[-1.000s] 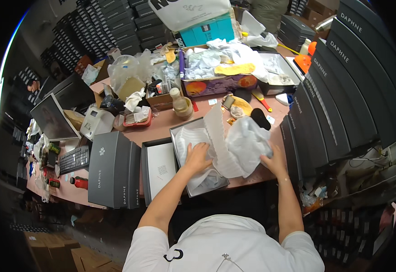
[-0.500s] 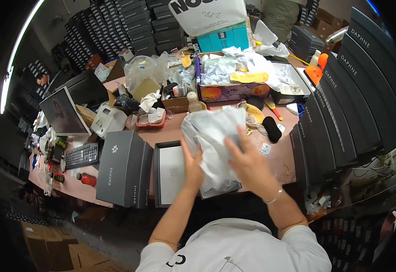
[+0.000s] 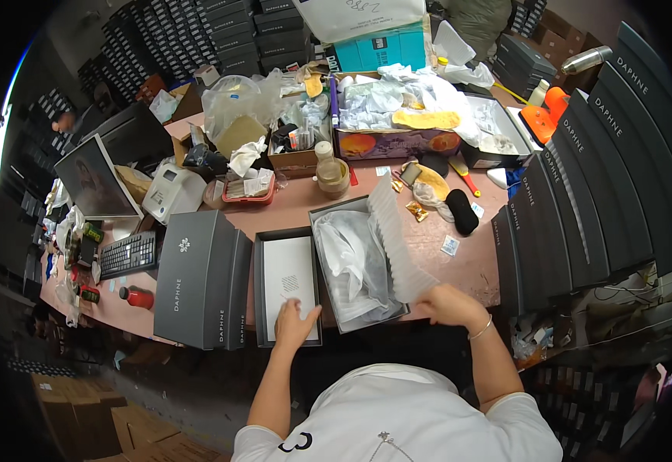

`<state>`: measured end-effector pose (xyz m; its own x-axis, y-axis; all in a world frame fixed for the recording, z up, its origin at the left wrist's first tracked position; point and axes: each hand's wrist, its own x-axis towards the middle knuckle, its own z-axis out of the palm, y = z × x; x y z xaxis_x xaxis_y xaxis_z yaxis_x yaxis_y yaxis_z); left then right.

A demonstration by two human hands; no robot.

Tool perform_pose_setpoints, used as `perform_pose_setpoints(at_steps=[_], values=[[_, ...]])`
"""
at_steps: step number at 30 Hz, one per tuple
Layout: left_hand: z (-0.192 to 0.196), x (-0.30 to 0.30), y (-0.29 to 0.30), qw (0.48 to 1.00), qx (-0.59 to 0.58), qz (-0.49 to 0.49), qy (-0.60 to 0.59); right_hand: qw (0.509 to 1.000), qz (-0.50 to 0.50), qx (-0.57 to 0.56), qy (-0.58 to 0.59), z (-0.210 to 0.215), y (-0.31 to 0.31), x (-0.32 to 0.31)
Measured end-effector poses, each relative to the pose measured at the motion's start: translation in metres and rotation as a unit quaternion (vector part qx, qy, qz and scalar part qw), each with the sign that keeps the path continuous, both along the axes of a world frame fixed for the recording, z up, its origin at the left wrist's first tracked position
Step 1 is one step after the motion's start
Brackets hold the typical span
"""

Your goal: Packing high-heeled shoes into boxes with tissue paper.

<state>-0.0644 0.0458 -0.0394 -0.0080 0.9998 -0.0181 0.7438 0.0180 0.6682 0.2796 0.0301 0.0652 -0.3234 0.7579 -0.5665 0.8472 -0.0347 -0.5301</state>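
Observation:
An open dark grey shoe box (image 3: 351,322) stands at the table's near edge. White tissue paper (image 3: 345,250), crumpled around contents I cannot make out, fills it. Along the box's right side a translucent ribbed packing sheet (image 3: 399,250) stands up, and the fingers of my right hand (image 3: 453,306) are closed on its near corner. To the left lies a shallow dark box part (image 3: 260,296), probably the lid, with a white printed sheet (image 3: 286,266) inside. My left hand (image 3: 296,322) is over its near end, fingers loosely bent and apart, holding nothing.
Closed grey shoe boxes (image 3: 197,281) stand left, beside a keyboard (image 3: 128,256) and a red bottle (image 3: 137,297). A tall shoe-box stack (image 3: 575,192) rises at right. Behind are a glass jar (image 3: 332,179), a black oval pad (image 3: 461,212) and a carton of paper (image 3: 397,144).
The white tissue bundle, between both hands earlier, now lies in the right-hand box. My left hand has come down over the lid; my right hand has moved right and grips the ribbed sheet.

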Motion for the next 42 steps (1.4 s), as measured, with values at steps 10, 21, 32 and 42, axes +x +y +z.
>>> perform_pose_setpoints(at_steps=[10, 21, 32, 42], values=[[-0.019, 0.001, 0.012, 0.982, -0.081, -0.135, 0.109, 0.896, 0.054, 0.44, -0.034, -0.105, 0.06, -0.125], [0.136, 0.082, -0.015, 0.721, -0.151, -0.111, -0.667, 0.792, -0.309, 0.204, 0.486, -0.006, 0.017, -0.022], [-0.019, 0.045, 0.044, 0.916, -0.079, 0.014, -0.393, 0.949, -0.266, 0.141, 0.09, -0.077, 0.084, -0.058], [0.01, 0.074, 0.002, 0.685, -0.193, -0.04, -0.701, 0.867, -0.243, 0.244, 0.36, -0.048, 0.037, -0.064]])
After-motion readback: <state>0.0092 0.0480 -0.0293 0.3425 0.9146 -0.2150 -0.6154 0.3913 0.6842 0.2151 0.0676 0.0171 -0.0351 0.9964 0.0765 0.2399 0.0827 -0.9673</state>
